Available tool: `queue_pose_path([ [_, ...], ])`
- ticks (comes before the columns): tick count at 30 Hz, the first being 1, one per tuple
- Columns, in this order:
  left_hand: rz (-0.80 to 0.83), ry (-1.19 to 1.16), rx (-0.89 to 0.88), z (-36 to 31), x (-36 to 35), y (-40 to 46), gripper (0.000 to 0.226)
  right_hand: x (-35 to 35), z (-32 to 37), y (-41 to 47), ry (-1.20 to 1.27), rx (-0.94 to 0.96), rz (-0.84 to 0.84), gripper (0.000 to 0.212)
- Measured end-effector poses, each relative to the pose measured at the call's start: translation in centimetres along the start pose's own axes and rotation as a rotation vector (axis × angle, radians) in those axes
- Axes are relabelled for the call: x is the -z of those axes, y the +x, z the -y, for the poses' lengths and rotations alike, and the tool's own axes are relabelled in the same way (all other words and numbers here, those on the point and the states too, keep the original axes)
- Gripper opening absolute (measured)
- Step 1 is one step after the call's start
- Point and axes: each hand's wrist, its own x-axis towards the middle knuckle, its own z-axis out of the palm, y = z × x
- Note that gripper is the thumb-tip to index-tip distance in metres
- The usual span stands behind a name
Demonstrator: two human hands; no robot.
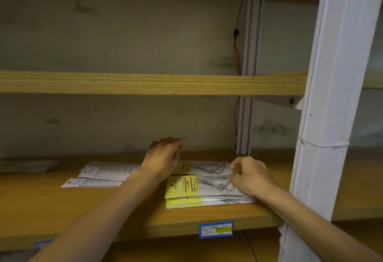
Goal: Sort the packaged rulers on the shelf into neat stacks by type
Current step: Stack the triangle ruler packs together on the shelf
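A stack of yellow-headed ruler set packs (pixel 199 191) lies near the shelf's front edge, right of middle. My right hand (pixel 248 175) pinches the right end of the top pack. Behind it lies another yellow-headed pack (pixel 204 167), its left end under my left hand (pixel 163 158), whose fingers are curled over it; the grip itself is hidden. Two white-carded straight ruler packs (pixel 107 171) (pixel 93 183) lie side by side to the left.
The wooden shelf (pixel 124 216) carries a blue price label (pixel 215 229) on its front edge. A grey pile of packs (pixel 27 166) sits at the far left. A white upright post (pixel 323 137) stands close on the right; another shelf board (pixel 145 83) runs overhead.
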Motion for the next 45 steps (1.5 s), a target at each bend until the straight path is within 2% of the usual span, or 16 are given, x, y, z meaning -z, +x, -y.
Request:
queue_pose_path([
  [9,0.382,-0.171,0.025,0.3,-1.6,1.6,0.015,0.5,1.6,2.1,0.223,0.018,-0.24,0.019],
  [15,0.571,-0.194,0.052,-0.3,-2.2,2.5,0.038,0.5,2.1,2.5,0.28,0.011,-0.263,0.017],
  [19,0.626,-0.187,0.052,-0.3,-2.3,2.7,0.046,0.6,1.9,2.6,0.305,-0.001,-0.271,0.017],
  [28,0.71,-0.163,0.055,-0.4,-2.2,3.1,0.036,0.3,2.0,2.6,0.376,-0.035,-0.25,0.018],
  [33,0.665,-0.198,0.018,-0.9,-1.8,2.9,0.028,0.1,2.3,2.5,0.4,-0.043,-0.234,0.017],
  [36,0.581,-0.213,-0.005,-1.1,-1.6,2.7,0.026,0.1,2.3,2.5,0.401,-0.053,-0.238,0.016],
  [45,0.33,0.081,0.003,-1.7,-1.3,2.7,0.023,0.1,2.3,2.8,0.509,-0.166,-0.218,0.019],
])
